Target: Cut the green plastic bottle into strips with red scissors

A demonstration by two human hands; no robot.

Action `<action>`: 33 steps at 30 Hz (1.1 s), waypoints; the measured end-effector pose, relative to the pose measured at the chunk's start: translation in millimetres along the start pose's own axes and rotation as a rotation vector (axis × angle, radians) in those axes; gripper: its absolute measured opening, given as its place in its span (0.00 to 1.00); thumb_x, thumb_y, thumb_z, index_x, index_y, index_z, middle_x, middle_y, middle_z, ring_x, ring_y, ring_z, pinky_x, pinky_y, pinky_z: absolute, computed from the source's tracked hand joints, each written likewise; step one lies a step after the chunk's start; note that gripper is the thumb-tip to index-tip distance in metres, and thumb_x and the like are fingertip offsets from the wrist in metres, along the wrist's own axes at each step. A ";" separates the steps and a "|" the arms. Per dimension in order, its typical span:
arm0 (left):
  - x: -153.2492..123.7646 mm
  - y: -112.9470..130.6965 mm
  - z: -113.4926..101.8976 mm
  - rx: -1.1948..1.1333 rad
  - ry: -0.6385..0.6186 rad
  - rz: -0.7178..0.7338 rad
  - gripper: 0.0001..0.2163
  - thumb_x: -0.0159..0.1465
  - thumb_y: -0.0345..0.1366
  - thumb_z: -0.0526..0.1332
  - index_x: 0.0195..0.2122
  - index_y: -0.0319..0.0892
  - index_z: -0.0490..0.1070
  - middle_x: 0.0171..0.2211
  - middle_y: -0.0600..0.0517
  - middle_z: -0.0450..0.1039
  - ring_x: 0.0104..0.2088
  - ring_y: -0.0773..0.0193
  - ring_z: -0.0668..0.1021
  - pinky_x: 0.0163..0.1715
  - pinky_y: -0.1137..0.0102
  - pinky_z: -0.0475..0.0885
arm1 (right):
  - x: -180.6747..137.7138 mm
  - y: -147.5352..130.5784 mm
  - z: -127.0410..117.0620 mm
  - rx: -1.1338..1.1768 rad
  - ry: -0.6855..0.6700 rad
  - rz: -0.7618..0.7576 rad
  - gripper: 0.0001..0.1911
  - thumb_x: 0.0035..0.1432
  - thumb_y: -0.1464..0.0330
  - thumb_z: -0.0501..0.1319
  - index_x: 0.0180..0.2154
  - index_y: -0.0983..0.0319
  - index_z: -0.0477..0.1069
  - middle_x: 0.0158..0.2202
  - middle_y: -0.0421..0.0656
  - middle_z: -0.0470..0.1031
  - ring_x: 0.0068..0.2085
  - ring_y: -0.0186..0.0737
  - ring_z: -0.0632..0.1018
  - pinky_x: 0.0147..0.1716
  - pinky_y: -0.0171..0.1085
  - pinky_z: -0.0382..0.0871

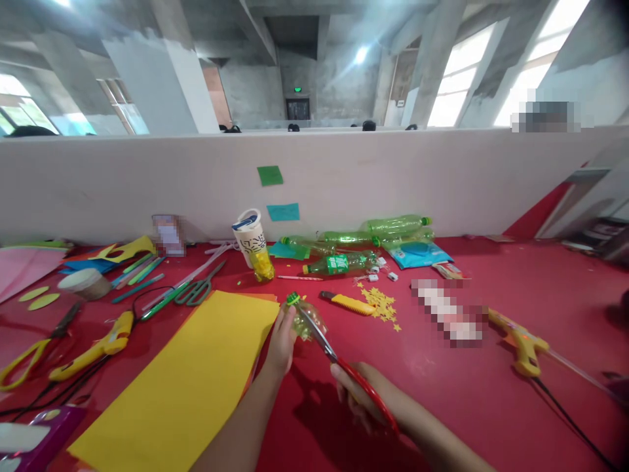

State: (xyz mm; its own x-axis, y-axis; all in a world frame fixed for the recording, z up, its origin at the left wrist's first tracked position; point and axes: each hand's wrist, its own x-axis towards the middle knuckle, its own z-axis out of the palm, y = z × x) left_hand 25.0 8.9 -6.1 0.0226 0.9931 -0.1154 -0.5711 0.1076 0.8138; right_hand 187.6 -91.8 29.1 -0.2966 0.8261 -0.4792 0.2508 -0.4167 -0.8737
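My left hand [282, 341] is closed on a cut piece of green plastic bottle [310, 320], its green cap pointing up and away from me. In my right hand [363, 396] is a pair of red-handled scissors [354, 373]. The scissor blades lie against the bottle piece; whether they are cutting into the plastic I cannot tell. Both hands are above the red table, just right of a stack of yellow paper [187, 380]. Beyond them lies a yellow utility knife [348, 302] beside a pile of small yellow stars [384, 303].
Several green bottles [339, 263] lie by the white partition [196, 183], near a white cup [251, 239]. Yellow glue guns lie at left [101, 347] and right [525, 351], with trailing cords. Green-handled scissors [196, 292], yellow-handled scissors [29, 364] and markers [140, 272] are at left.
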 end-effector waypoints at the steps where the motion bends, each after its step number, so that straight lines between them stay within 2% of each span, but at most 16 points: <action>1: 1.0 1.8 0.9 -0.041 -0.019 -0.029 0.13 0.59 0.43 0.62 0.41 0.41 0.72 0.39 0.49 0.77 0.45 0.60 0.77 0.48 0.65 0.68 | -1.0 0.0 0.6 0.001 -0.002 -0.006 0.31 0.54 0.40 0.50 0.22 0.61 0.62 0.09 0.31 0.58 0.10 0.28 0.62 0.10 0.27 0.56; 5: 2.8 11.3 1.2 -0.136 -0.018 -0.117 0.16 0.60 0.47 0.58 0.39 0.38 0.72 0.35 0.47 0.78 0.39 0.59 0.79 0.42 0.63 0.71 | -0.8 0.5 2.0 0.024 0.040 -0.018 0.29 0.54 0.41 0.49 0.24 0.61 0.62 0.11 0.30 0.57 0.10 0.28 0.62 0.09 0.27 0.56; 7: 1.8 14.1 0.3 -0.176 -0.059 -0.139 0.16 0.61 0.46 0.58 0.39 0.38 0.72 0.35 0.47 0.78 0.38 0.59 0.79 0.41 0.64 0.72 | 0.9 0.2 0.9 0.030 0.084 -0.033 0.28 0.55 0.42 0.48 0.26 0.60 0.61 0.11 0.29 0.57 0.10 0.28 0.61 0.10 0.27 0.58; 11: -0.9 14.3 -1.9 -0.209 -0.125 -0.167 0.11 0.59 0.40 0.61 0.39 0.40 0.72 0.35 0.49 0.77 0.37 0.60 0.79 0.44 0.61 0.71 | 3.7 1.7 -4.9 -0.010 0.140 -0.067 0.27 0.58 0.43 0.46 0.27 0.60 0.60 0.12 0.30 0.57 0.11 0.29 0.62 0.12 0.28 0.58; 14: -0.9 14.9 -2.4 -0.239 -0.120 -0.174 0.09 0.59 0.38 0.60 0.38 0.39 0.72 0.35 0.48 0.78 0.37 0.59 0.79 0.45 0.59 0.71 | 2.7 4.6 -11.3 -0.090 0.165 -0.101 0.26 0.58 0.44 0.49 0.27 0.60 0.61 0.14 0.31 0.59 0.14 0.29 0.64 0.14 0.28 0.58; 19: -0.1 18.2 -2.0 -0.293 -0.070 -0.215 0.08 0.61 0.37 0.58 0.37 0.38 0.72 0.34 0.49 0.79 0.37 0.59 0.79 0.46 0.59 0.72 | -7.4 -0.1 -23.2 -0.215 0.115 -0.139 0.22 0.54 0.49 0.60 0.26 0.59 0.59 0.16 0.32 0.59 0.17 0.30 0.65 0.17 0.29 0.56; 25: 0.5 18.6 -3.7 -0.316 -0.092 -0.231 0.10 0.62 0.37 0.57 0.37 0.37 0.73 0.34 0.47 0.79 0.39 0.56 0.80 0.47 0.58 0.71 | -12.1 -7.2 -22.2 -0.235 0.179 -0.116 0.22 0.59 0.48 0.54 0.26 0.59 0.56 0.19 0.32 0.55 0.19 0.29 0.61 0.17 0.29 0.51; 27: 2.0 18.5 -4.7 -0.328 -0.056 -0.231 0.10 0.62 0.38 0.58 0.37 0.37 0.73 0.34 0.47 0.79 0.39 0.56 0.80 0.47 0.58 0.71 | -12.5 -8.1 -20.3 -0.266 0.153 -0.078 0.23 0.60 0.47 0.52 0.26 0.59 0.56 0.20 0.33 0.55 0.20 0.30 0.61 0.18 0.29 0.50; 31: 5.0 17.6 -7.0 -0.351 0.019 -0.241 0.12 0.62 0.41 0.58 0.37 0.37 0.73 0.35 0.45 0.78 0.40 0.55 0.80 0.46 0.58 0.72 | -14.1 -10.0 -17.8 -0.370 0.090 -0.066 0.23 0.58 0.49 0.56 0.25 0.60 0.56 0.23 0.35 0.56 0.24 0.31 0.60 0.21 0.29 0.51; 33: 6.0 17.3 -7.9 -0.338 0.022 -0.249 0.12 0.62 0.41 0.58 0.38 0.37 0.73 0.35 0.45 0.78 0.40 0.55 0.80 0.45 0.58 0.72 | -14.4 -10.3 -16.8 -0.364 0.066 -0.059 0.23 0.58 0.49 0.55 0.25 0.60 0.55 0.23 0.35 0.56 0.25 0.31 0.59 0.21 0.29 0.51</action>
State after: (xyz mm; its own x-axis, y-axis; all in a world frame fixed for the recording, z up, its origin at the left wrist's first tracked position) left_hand 8.8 16.4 2.9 0.1782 0.9371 -0.3002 -0.7877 0.3186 0.5272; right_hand 204.8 -93.1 46.4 -0.2637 0.8723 -0.4118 0.5497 -0.2148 -0.8072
